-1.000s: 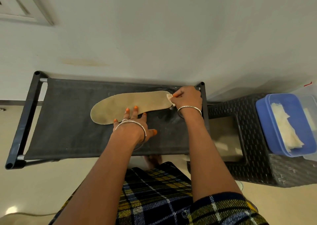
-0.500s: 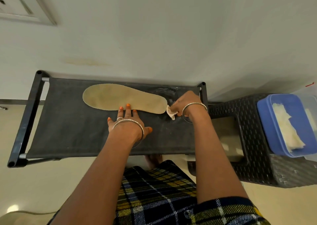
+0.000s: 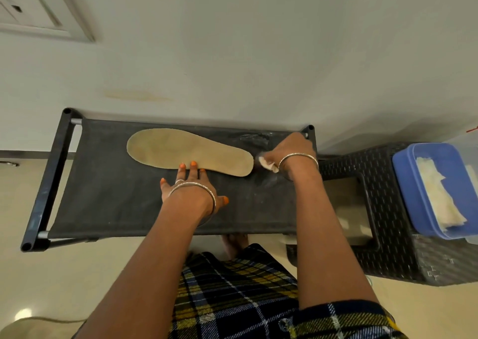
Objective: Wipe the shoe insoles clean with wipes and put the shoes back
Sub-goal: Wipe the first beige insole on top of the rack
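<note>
Pinning the insole with my left hand, fingers flat on its near edge | right hand bunched round a wipe just beside its end, on the rack | 1 insole seemingly mid-clean; no shoes in view, refitting left.

Insole: tan, matt, fine fibrous nap, faintly soiled.
Wipe: white, soft, crumpled; thin sheet.
Shelf: dark woven cloth, matt, chalky smears near right end.
Frame: black, smooth, dull sheen; tube ends bare metal.
Stool: dark plastic, moulded weave texture.
Box: blue plastic, smooth, semi-gloss.
Bangles: bright polished metal.
Floor: cream, glossy, reflective.
</note>
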`<act>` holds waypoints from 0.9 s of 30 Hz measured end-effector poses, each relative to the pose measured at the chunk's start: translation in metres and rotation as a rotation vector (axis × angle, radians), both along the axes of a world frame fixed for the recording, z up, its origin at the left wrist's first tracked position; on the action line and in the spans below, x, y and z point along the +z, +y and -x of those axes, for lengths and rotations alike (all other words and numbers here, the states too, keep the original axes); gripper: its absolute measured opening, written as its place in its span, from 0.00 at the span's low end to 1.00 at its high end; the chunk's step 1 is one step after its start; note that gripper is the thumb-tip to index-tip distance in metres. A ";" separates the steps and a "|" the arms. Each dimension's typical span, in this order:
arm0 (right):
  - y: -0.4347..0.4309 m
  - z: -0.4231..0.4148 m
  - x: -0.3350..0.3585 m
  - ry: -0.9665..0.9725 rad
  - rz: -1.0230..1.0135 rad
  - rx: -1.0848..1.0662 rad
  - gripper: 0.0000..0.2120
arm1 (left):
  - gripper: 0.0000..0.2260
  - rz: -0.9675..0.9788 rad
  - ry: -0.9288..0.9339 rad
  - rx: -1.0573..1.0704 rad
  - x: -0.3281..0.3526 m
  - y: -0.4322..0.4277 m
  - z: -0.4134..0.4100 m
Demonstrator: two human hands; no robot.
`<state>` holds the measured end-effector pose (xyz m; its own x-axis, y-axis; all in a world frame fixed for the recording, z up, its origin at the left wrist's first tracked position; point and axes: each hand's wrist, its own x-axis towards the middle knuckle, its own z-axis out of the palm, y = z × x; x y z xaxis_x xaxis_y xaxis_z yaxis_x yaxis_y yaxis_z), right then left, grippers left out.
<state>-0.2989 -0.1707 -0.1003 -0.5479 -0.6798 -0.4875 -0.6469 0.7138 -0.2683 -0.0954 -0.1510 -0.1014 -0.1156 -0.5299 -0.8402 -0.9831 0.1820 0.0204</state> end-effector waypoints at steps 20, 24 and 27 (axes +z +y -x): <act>-0.004 -0.036 -0.017 -0.179 0.081 0.267 0.04 | 0.38 -0.020 0.118 -0.067 0.002 0.007 0.015; -0.002 -0.021 -0.016 -0.015 0.147 0.069 0.03 | 0.38 -0.024 0.108 -0.067 0.001 0.007 0.012; -0.006 -0.030 -0.022 -0.017 0.122 0.087 0.11 | 0.38 -0.030 0.101 -0.061 0.000 0.007 0.012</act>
<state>-0.2688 -0.1763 -0.1220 -0.4768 -0.7789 -0.4074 -0.6993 0.6169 -0.3611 -0.1071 -0.1439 -0.1018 -0.2319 -0.4938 -0.8381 -0.9627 0.2397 0.1252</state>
